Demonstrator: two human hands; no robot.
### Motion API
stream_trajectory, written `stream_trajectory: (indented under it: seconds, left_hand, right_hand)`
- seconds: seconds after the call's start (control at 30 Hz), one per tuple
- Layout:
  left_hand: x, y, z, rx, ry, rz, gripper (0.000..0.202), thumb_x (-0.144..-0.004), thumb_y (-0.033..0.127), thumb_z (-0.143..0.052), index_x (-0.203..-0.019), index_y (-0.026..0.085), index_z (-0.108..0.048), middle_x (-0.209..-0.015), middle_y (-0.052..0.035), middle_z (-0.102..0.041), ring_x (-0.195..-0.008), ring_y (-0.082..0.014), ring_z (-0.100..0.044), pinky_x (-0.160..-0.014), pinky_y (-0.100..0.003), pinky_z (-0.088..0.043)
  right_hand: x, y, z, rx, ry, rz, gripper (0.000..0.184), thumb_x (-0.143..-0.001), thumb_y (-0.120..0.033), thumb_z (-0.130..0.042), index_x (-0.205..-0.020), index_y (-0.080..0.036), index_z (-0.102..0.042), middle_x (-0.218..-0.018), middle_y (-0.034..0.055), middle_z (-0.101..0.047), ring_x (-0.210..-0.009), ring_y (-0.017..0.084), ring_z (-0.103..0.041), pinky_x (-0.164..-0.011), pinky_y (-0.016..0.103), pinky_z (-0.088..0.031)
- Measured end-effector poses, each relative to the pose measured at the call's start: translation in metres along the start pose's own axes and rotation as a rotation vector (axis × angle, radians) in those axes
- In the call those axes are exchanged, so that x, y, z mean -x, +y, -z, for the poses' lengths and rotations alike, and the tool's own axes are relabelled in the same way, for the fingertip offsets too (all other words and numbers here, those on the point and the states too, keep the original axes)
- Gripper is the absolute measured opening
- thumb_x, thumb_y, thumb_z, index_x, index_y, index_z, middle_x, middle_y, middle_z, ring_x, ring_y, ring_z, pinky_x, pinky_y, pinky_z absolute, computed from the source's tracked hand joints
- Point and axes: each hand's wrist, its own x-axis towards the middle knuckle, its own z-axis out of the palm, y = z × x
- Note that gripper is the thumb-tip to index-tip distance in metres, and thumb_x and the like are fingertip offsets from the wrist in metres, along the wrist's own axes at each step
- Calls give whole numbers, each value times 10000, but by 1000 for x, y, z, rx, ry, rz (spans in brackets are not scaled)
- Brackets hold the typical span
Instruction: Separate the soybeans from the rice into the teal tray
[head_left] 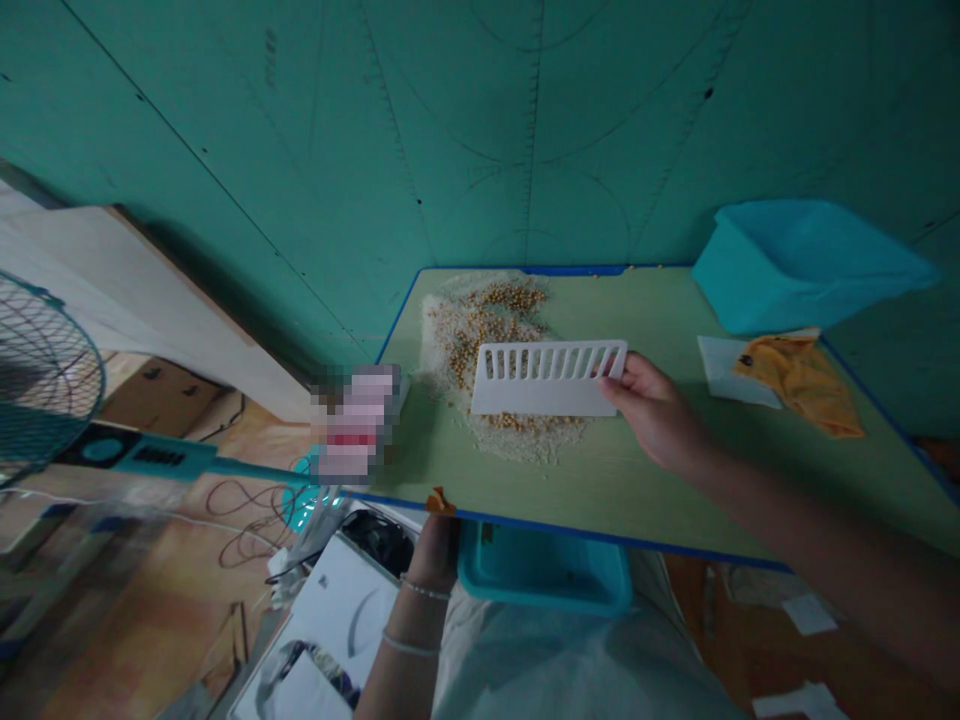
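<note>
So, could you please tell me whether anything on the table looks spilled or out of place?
Yes: beans and pale grains lie loose and mixed on the table, uncontained, with a few stray beans by the far edge. The cloth is crumpled, partly over a white sheet.

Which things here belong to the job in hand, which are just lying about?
Job, by the look of it:
- scraper, in the right hand
- beans
- white grains
- tray, probably

Lying about, apparently:
- cloth
- racket
- bin, role unclear
</note>
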Motion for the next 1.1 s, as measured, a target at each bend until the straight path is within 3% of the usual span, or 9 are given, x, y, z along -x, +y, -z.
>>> stream_trajectory:
  seconds: [0.17, 0.37, 0.53, 0.93, 1.1]
  left_hand:
    - [1, 1, 0, -5, 3, 16, 274, -605, 309, -746, -863, 221, -710, -966, -35, -745, -1212, -268, -465, -1043, -376, -332]
    - [0, 1, -8, 1, 22, 33, 380, -492, 364, -801, -832, 216, -716, -962, -41, -745, -1216, -281, -460, -1047, -396, -327]
    - [0, 2, -11, 2, 52, 45, 311, -466, 337, -815, -743, 231, -721, -893, -24, -759, -1183, -284, -496, -1046, -396, -330]
    - [4, 4, -17, -10, 59, 23, 272, -525, 330, -786, -765, 222, -719, -884, -34, -760, -1230, -268, -446, -1052, -390, -319]
    - [3, 5, -19, -15, 58, 32, 276, -465, 285, -818, -716, 217, -724, -838, -42, -764, -1204, -287, -474, -1051, -394, -321]
  right_hand:
    - [7, -2, 0, 8, -5, -18, 124, -723, -231, -547, -847, -242, -550, -762, -2, -665, -761, 182, -615, -722, 353, -459]
    - [16, -3, 3, 26, -14, -54, 170, -712, -231, -560, -881, -230, -553, -774, 9, -682, -794, 199, -633, -729, 367, -476]
    - [20, -3, 4, 31, 3, -62, 159, -721, -259, -559, -878, -234, -551, -798, 12, -687, -804, 196, -635, -750, 368, -475]
    - [29, -4, 3, 20, -14, -73, 165, -729, -252, -557, -893, -232, -555, -848, 15, -700, -831, 190, -642, -766, 362, -488]
    - [35, -7, 1, 20, -35, -88, 162, -724, -250, -569, -884, -232, -557, -826, 19, -706, -792, 188, -653, -732, 348, -500]
